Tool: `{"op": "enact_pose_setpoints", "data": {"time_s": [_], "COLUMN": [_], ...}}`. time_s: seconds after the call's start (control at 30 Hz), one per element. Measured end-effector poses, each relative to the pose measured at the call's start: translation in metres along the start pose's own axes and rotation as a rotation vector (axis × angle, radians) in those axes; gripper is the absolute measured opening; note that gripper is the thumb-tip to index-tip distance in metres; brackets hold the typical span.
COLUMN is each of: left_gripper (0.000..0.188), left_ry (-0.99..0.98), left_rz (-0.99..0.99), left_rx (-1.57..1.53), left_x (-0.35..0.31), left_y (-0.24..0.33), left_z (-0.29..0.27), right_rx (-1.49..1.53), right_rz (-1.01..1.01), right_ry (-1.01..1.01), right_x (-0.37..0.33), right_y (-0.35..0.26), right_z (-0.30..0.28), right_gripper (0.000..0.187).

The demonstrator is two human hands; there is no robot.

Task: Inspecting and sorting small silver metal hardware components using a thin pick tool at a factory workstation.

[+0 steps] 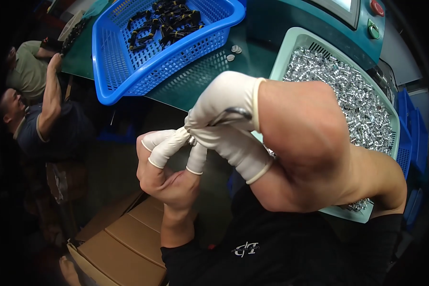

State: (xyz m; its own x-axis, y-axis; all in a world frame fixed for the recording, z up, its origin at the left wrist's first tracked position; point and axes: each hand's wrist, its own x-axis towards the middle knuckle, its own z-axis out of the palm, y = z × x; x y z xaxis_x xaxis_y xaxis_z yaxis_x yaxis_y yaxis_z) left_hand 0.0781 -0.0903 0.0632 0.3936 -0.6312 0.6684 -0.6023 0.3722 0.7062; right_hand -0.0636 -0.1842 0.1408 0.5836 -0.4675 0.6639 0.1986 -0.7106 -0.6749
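Note:
White rubber finger cots cover the fingertips of both hands, which meet in front of my chest. My left hand [169, 167] is closed in a pinch on a small silver metal piece [191, 140], of which only a bit shows. Against it, from the right, press the fingertips of my right hand [291, 128], also closed. A dark, glossy curved strip [236, 112] appears between the right fingers; its kind and what those fingertips grip are hidden. Behind the right hand and forearm stands a pale green tray [283, 47] heaped with small silver metal pieces [352, 90].
A blue perforated basket [171, 62] holding black parts with yellow bands [164, 24] sits on the green tabletop [195, 81]. A few small round discs [231, 57] lie beside it. Machine buttons [374, 28] are at upper right. Cardboard [128, 238] lies below; other people [52, 95] are at left.

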Motion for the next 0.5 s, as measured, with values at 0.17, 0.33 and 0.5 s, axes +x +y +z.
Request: {"op": "enact_pose_setpoints", "data": {"time_s": [0.17,0.33,0.5], "left_gripper": [0.031,0.029,0.03], "left_ry": [-0.032,-0.028,0.005], "left_rz": [0.074,0.108,0.176], "left_rx": [0.053,0.048,0.063], "left_x": [-0.001,-0.009,-0.014], "left_y": [-0.01,-0.022,-0.024], "left_z": [-0.008,-0.008,-0.009], "right_rx": [0.021,0.017,0.033], "right_rz": [0.026,0.018,0.052], "right_ry": [-0.001,-0.036,-0.035], "right_x": [0.001,-0.001,-0.003], "right_y": [0.0,0.003,0.0], "right_z": [0.005,0.006,0.005], "right_gripper": [0.01,0.014,0.017]}}
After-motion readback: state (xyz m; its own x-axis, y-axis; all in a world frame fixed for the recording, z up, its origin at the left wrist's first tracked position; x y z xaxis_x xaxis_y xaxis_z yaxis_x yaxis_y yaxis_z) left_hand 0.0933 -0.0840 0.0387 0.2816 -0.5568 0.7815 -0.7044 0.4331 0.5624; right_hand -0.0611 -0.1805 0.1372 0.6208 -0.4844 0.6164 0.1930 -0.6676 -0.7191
